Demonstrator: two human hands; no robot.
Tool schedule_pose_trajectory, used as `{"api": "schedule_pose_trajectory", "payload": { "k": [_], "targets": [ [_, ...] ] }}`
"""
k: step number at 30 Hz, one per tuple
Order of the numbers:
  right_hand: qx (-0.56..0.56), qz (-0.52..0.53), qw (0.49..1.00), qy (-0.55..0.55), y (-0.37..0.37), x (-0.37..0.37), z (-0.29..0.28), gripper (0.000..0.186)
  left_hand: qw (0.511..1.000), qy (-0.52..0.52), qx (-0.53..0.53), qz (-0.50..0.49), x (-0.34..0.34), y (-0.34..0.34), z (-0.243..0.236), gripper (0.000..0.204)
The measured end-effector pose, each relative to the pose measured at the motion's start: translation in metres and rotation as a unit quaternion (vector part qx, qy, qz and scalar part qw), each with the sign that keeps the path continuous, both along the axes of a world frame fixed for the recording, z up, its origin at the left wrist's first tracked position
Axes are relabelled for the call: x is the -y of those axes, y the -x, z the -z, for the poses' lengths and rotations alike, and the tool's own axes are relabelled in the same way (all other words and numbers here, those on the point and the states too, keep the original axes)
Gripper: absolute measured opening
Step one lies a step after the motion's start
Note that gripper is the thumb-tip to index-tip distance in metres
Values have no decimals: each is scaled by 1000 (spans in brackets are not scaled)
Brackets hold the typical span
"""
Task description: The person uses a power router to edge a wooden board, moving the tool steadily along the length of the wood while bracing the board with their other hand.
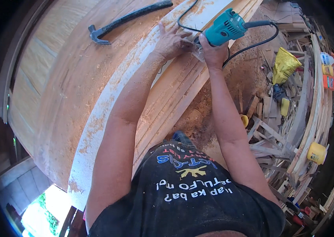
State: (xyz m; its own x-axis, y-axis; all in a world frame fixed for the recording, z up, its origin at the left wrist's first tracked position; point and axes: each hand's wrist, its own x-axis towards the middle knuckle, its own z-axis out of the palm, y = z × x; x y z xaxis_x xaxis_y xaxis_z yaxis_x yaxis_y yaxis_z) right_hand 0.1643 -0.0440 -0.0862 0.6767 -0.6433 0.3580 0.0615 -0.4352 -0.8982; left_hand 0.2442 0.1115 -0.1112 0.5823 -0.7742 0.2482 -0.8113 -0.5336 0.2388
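A teal power tool, apparently a trim router (224, 28), with a black cord, is tilted over long wooden boards (175, 91) at the top centre. My right hand (213, 53) grips its lower body. My left hand (171, 43) is closed at its clear base, fingers bent around it. Beside the boards runs a long white strip (88, 138) scattered with shavings. A hammer (135, 19) with a dark handle lies on the dusty wood surface (66, 87) to the upper left.
At right, scrap wood (269, 138) lies piled with a yellow sack (283, 65), long planks (307, 130) and yellow containers (316, 153). The floor (202, 112) beside the boards is covered in sawdust. My foot (181, 138) shows below the boards.
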Motion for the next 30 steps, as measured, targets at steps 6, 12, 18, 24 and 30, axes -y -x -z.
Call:
{"api": "schedule_pose_trajectory", "payload": {
  "k": [6, 12, 18, 24, 30],
  "targets": [
    [-7, 30, 999, 41, -6, 6, 2, 69, 1000, 8, 8, -3, 6, -5, -5, 27],
    [-43, 20, 999, -4, -5, 10, -17, 61, 998, 58, 31, 21, 21, -12, -12, 25],
    [-42, 35, 998, -33, -5, 5, -16, 62, 999, 14, 2, 31, 19, -10, -17, 27],
    [-60, 55, 997, -15, 2, 11, -23, 63, 999, 45, -17, 13, 32, -3, -19, 34],
    [-71, 64, 995, -7, -6, 12, -23, 65, 1000, 14, -23, 13, 30, -14, -14, 26]
  ]
}}
